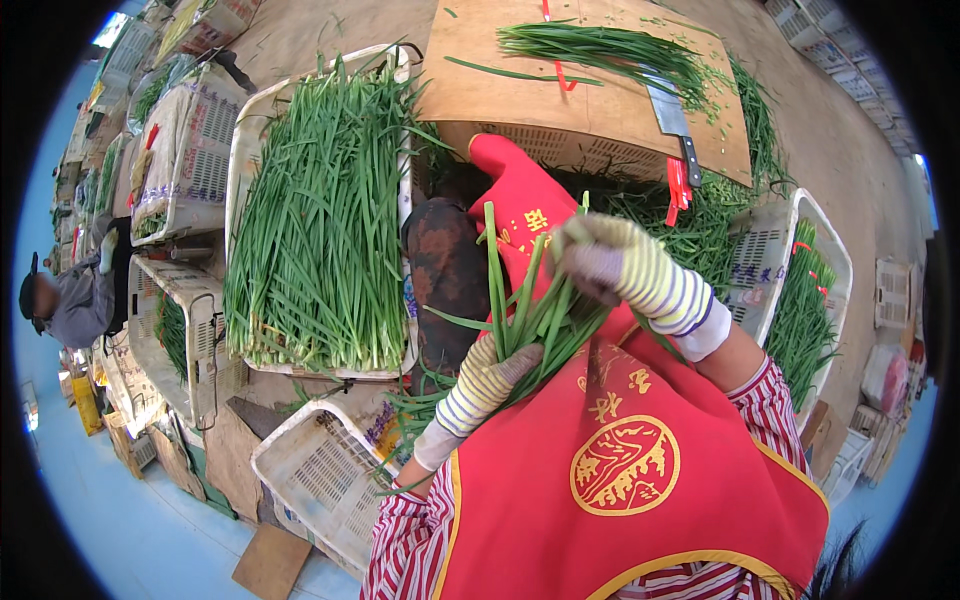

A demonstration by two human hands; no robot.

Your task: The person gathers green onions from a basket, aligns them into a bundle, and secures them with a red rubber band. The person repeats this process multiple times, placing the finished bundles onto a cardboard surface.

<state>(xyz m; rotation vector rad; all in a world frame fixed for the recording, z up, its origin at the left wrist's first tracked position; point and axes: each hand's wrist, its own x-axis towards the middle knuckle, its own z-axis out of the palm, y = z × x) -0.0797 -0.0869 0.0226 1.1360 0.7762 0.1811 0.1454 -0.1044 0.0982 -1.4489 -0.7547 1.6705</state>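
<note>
My left hand [491, 379], in a striped knit glove, is closed around a loose bunch of garlic chives [551, 322]. The bunch sits above my lap, its pale cut ends pointing up and away from me. My right hand [626, 274], gloved the same way, is at the far side of the bunch with fingers curled over some stems. Its fingertips are blurred, so whether they pinch a stem cannot be told. Beneath both hands lies a red apron [525, 480] with yellow trim and printing. To the left stands a white plastic crate [234, 172] heaped with chives [322, 225].
Ahead is a wooden board [480, 94] carrying a chive bundle [600, 49], a cleaver [667, 109] and red ties [677, 191]. Loose chives [675, 225] lie below it. A crate [787, 247] of tied bundles stands right, another crate [322, 465] lower left. A person [82, 292] works far left.
</note>
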